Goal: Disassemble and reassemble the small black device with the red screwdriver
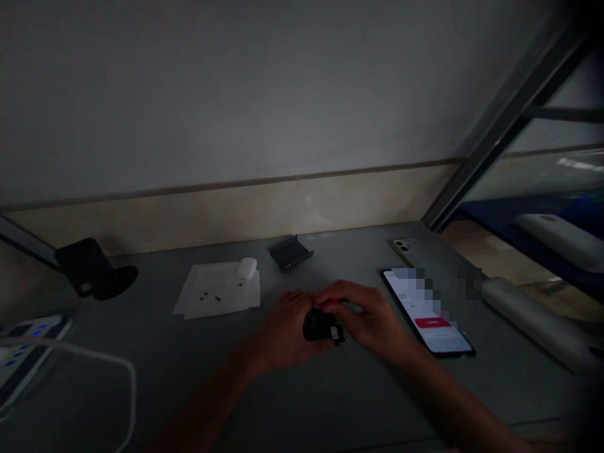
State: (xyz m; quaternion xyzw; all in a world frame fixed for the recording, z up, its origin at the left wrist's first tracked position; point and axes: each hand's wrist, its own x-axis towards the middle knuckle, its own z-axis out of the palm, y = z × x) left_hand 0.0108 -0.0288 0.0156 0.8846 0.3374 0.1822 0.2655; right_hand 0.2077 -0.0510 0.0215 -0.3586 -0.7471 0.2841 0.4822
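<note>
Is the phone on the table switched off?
No, the phone lies face up right of the right hand, its screen lit white with a red bar.

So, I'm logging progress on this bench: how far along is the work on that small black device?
Already done, it seems: small dark bits lie out on the white paper sheet beside a white case. In hand: left hand and right hand both grip the small black device. Left: nothing shows it finished; the lit smartphone lies untouched alongside.
</note>
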